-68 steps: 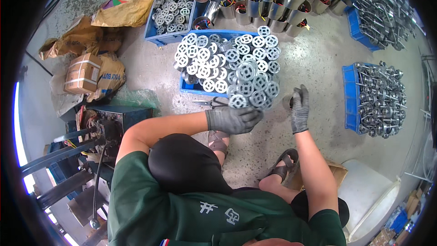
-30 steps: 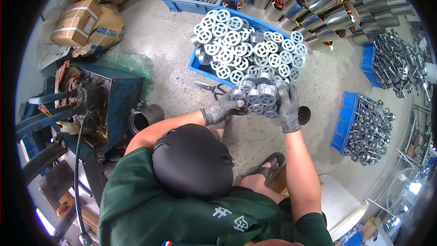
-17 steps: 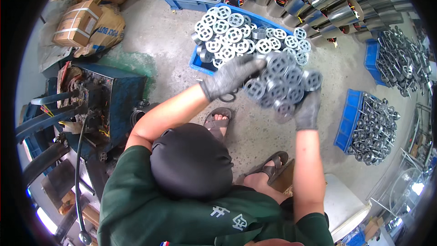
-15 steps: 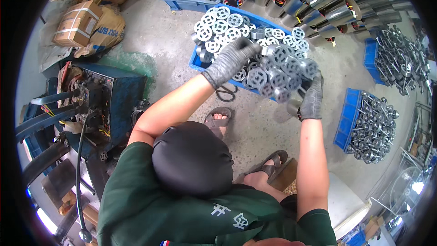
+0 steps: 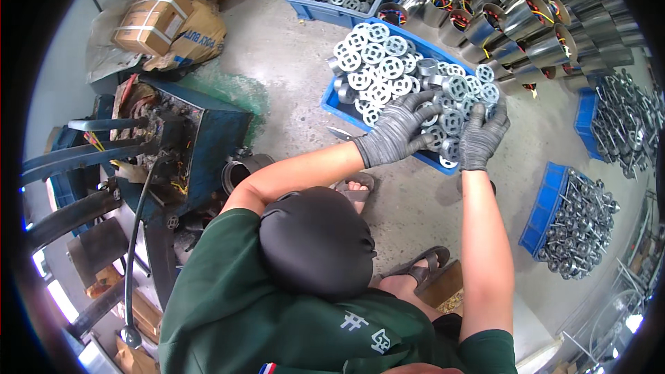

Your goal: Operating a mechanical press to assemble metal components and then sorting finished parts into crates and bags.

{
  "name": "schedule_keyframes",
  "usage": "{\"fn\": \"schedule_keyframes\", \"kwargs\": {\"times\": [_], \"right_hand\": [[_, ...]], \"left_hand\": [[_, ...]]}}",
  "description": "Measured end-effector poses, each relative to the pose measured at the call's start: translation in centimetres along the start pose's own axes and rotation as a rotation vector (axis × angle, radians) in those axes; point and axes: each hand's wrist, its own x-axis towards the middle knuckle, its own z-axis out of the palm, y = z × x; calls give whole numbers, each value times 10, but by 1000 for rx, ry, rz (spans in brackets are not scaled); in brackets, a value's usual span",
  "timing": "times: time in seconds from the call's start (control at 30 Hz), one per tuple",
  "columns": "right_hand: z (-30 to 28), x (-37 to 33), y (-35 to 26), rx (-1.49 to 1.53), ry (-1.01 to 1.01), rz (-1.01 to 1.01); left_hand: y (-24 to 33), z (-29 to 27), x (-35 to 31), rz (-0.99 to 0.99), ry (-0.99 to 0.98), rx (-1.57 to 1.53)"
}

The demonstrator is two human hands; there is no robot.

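The left hand (image 5: 396, 136) and right hand (image 5: 481, 144) are apart, fingers loosely spread on metal discs (image 5: 391, 67) heaped in the blue bin (image 5: 344, 115), seemingly settling them. The next move calls for keeping discs inside; steel tubes (image 5: 485, 28) crowd the far edge, bare floor (image 5: 415, 215) opens nearer.

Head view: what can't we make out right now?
All in the head view:
- Lower metal discs in the nearer blue bin: hidden under upper ones.
- Scissors handles: hidden by the left hand.
- Whether left or right hand grips a disc: palms hidden by hand backs.
- Farther steel tubes: cut off by top edge.
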Motion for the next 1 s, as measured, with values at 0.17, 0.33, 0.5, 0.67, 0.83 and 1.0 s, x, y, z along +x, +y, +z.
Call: {"fn": "schedule_keyframes", "kwargs": {"times": [0.17,0.33,0.5,0.67,0.83,1.0], "right_hand": [[-3,-1,-2,19,-10,44],[-3,-2,5,-1,-13,8],[-3,-2,3,43,-43,67],[-4,-2,1,-2,-29,69],[-4,-3,1,2,-23,42],[-4,-2,1,-6,-22,23]], "left_hand": [[-48,-6,-84,-115,-9,-168],[-94,17,-164,-419,-213,24],[-140,29,-157,-708,-361,277],[-142,22,-128,-442,-536,331],[-126,14,-160,-524,-646,462],[-114,1,-236,-903,-508,348]]}}
